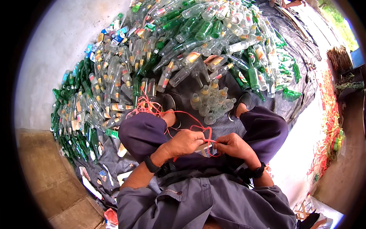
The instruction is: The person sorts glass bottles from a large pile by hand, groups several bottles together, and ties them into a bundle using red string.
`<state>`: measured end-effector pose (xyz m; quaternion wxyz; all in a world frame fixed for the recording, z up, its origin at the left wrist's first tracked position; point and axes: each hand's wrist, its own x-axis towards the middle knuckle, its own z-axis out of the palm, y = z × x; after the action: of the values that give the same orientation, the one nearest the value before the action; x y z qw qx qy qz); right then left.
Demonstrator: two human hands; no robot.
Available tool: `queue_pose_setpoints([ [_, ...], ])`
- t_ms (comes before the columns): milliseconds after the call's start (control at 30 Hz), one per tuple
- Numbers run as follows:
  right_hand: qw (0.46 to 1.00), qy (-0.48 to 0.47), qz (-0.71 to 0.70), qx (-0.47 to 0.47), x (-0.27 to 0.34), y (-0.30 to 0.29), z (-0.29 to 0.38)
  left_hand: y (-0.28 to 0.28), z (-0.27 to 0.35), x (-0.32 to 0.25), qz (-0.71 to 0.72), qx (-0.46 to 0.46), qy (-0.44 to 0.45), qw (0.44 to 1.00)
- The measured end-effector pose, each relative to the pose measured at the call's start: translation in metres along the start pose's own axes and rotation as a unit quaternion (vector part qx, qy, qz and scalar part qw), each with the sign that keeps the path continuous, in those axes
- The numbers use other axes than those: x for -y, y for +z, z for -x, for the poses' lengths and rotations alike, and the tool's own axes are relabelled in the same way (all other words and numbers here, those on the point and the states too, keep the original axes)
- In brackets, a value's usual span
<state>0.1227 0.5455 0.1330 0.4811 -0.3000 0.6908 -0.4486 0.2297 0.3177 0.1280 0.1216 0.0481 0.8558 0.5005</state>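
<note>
Between my lap and the floor, my left hand [186, 141] pinches a red plastic string [210, 140] at its fingertips. My right hand [233, 145] grips the same string a short way to the right, and a loop of it hangs below the fingers. From there the string runs left over the dark ground sheet to a loose tangle [147, 106] by my left knee. Several clear glass bottles [213, 100] stand upright in a tight cluster between my feet, just beyond my hands. Whether string goes around them cannot be made out.
A large heap of clear and green glass bottles [186, 43] rises ahead and to the left, against a pale wall [57, 51]. At right, a pile of red and yellow string [326, 123] lies along a white surface [297, 143]. Part of another person shows at the top edge.
</note>
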Motion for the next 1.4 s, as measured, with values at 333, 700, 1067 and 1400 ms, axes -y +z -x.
queue_pose_setpoints([
  [333, 0.999, 0.015, -0.039, -0.024, -0.032, -0.01, 0.013, -0.052, -0.011, 0.047, 0.19, -0.162, -0.173, 0.953],
  [700, 0.979, 0.062, -0.077, -0.176, -0.026, -0.04, 0.036, -0.124, -0.034, 0.114, 0.42, -0.326, -0.223, 0.817],
  [1067, 0.958, 0.083, 0.146, -0.231, -0.008, -0.104, 0.033, -0.11, -0.076, 0.16, 0.505, -0.353, -0.262, 0.743],
  [1400, 0.952, 0.016, 0.14, -0.27, -0.009, -0.126, -0.032, -0.054, -0.121, 0.159, 0.529, -0.243, -0.245, 0.775],
])
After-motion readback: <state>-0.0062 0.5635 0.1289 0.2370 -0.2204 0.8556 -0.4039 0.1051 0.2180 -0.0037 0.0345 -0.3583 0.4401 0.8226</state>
